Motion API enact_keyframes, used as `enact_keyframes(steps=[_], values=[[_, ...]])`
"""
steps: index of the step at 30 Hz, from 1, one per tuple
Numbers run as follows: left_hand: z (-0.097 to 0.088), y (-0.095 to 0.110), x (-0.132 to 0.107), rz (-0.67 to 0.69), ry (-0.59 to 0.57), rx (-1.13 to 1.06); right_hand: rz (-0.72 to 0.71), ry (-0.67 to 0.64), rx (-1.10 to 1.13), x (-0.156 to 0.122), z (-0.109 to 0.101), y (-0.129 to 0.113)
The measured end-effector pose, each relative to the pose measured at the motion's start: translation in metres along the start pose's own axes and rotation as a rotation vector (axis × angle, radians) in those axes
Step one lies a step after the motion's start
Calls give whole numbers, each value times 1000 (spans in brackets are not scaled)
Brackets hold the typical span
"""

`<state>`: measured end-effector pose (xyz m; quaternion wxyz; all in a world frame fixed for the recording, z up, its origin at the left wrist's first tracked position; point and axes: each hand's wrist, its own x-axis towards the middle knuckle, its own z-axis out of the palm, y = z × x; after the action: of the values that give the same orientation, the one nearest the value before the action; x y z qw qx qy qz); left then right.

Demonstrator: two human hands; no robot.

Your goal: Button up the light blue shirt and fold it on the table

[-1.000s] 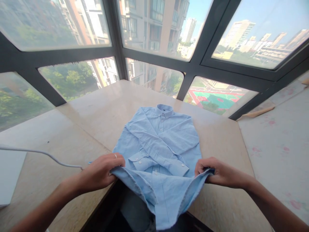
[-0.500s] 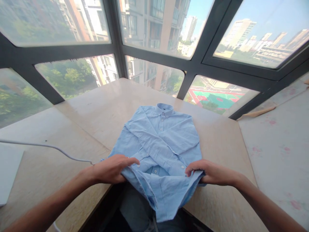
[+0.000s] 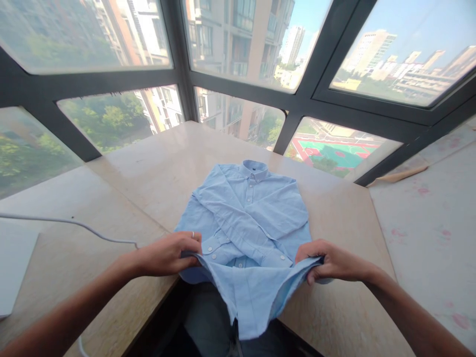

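A light blue button-up shirt (image 3: 256, 208) lies front up on the pale stone ledge, its collar pointing away from me and both sleeves folded across its front. My left hand (image 3: 173, 253), with a ring on one finger, pinches the lower hem at the left. At the right, my right hand (image 3: 329, 260) grips the same hem. Between the two hands the hem is lifted, and its middle hangs down past the ledge's front edge, over my lap. Parts of the fingers are hidden by the cloth.
The stone ledge (image 3: 130, 183) runs up to dark-framed windows (image 3: 238, 82). A white cable (image 3: 89, 229) passes behind my left wrist, and a white flat object (image 3: 17, 263) lies at the far left. A flower-patterned wall (image 3: 427, 228) stands at the right.
Both hands have shifted slightly outward and closed more tightly on the hem. The hem between them is stretched wider and raised a little. The rest of the shirt stays in place.
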<state>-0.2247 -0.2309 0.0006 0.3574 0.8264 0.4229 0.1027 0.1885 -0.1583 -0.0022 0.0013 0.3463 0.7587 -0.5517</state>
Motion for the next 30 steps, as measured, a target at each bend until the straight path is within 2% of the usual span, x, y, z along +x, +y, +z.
enact_keyframes(steps=[2, 4, 6, 9, 12, 16, 19, 21, 25, 30], values=[[2, -6, 7, -61, 63, -28, -23, 122, -75, 5, 0, 5], [11, -14, 14, -104, 74, -43, -53, 212, -136, 12, 4, 15], [23, -24, 21, -137, 30, -28, -87, 218, -171, 18, 11, 27], [41, -35, 28, -208, -11, 20, -105, 156, -186, 23, 22, 44], [52, -41, 30, -277, 11, 108, -104, 148, -181, 24, 32, 57], [60, -48, 33, -329, 69, 255, -99, 221, -153, 30, 41, 67], [60, -55, 34, -327, 124, 325, -87, 286, -117, 35, 43, 68], [57, -60, 31, -272, 127, 317, -68, 314, -89, 36, 41, 67], [47, -66, 20, -141, 20, 104, -10, 283, -41, 33, 30, 63], [41, -59, 13, -249, -38, -79, 21, 164, 6, 26, 17, 64]])
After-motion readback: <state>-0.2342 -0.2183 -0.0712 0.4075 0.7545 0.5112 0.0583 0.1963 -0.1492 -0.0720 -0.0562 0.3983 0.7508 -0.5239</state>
